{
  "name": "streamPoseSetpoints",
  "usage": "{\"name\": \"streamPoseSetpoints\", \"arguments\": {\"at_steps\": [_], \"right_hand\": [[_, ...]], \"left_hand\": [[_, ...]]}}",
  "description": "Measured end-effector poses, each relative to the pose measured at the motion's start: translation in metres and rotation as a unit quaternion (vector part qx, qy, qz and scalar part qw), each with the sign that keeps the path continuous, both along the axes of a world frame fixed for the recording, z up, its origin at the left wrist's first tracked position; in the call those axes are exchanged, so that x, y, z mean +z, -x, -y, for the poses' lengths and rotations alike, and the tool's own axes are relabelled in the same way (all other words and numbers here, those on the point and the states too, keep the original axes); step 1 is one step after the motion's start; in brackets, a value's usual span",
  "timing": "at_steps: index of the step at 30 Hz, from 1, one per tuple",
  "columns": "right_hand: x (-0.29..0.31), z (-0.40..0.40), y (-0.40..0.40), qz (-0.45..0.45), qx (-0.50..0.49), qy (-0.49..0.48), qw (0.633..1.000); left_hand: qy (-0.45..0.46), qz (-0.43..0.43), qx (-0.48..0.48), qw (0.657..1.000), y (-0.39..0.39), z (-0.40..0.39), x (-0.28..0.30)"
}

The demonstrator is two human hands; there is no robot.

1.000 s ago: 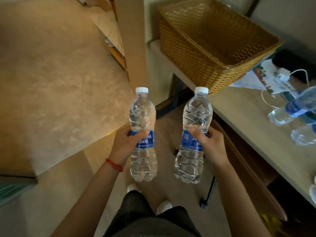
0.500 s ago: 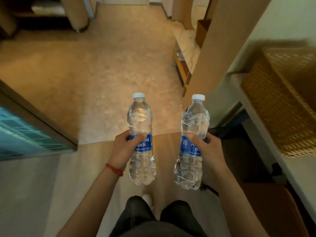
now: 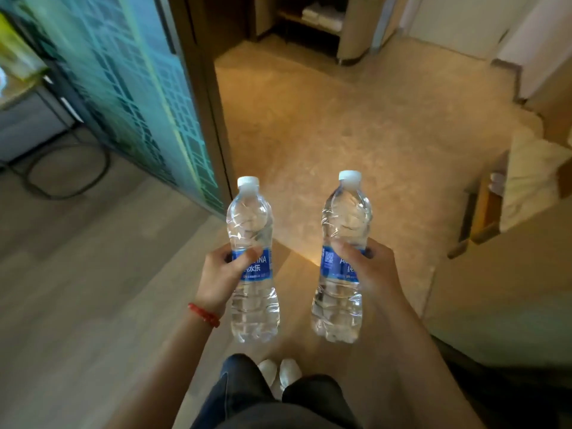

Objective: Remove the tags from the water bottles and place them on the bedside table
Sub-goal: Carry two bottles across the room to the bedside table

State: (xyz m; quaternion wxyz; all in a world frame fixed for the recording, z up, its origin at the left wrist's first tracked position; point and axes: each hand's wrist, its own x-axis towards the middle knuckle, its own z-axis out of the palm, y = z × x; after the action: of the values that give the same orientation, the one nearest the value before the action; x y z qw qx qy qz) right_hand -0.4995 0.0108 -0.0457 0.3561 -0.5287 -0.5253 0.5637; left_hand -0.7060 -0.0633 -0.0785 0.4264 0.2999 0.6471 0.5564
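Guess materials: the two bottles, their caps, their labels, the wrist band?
Left bottle and right bottle: clear thin plastic, likely PET; glossy ribbed walls, floor shows through. Caps: white opaque plastic, matte. Labels: blue printed film, probably plastic, slight sheen. Red band on left wrist: beads or cord, too blurred to tell.

Two upright water bottles are held apart above the floor: left bottle by left hand, right bottle by right hand, both gripped at blue labels.
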Motion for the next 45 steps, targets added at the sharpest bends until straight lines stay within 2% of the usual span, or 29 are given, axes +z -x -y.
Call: {"name": "streamPoseSetpoints", "arguments": {"at_steps": [6, 18, 39, 45], "right_hand": [[-0.002, -0.015, 0.037, -0.025, 0.131, 0.02, 0.991], [-0.016, 0.027, 0.148, -0.019, 0.345, 0.029, 0.938], [-0.017, 0.229, 0.412, -0.023, 0.593, 0.031, 0.804], [-0.023, 0.289, 0.479, -0.009, 0.669, 0.038, 0.742]], "left_hand": [[0.025, 0.014, 0.14, 0.99, 0.009, 0.04, 0.005], [0.034, 0.028, 0.375, 0.926, 0.04, 0.149, 0.002], [0.015, 0.012, 0.591, 0.807, 0.188, 0.38, -0.001], [0.015, 0.025, 0.674, 0.738, 0.21, 0.437, -0.008]]}}
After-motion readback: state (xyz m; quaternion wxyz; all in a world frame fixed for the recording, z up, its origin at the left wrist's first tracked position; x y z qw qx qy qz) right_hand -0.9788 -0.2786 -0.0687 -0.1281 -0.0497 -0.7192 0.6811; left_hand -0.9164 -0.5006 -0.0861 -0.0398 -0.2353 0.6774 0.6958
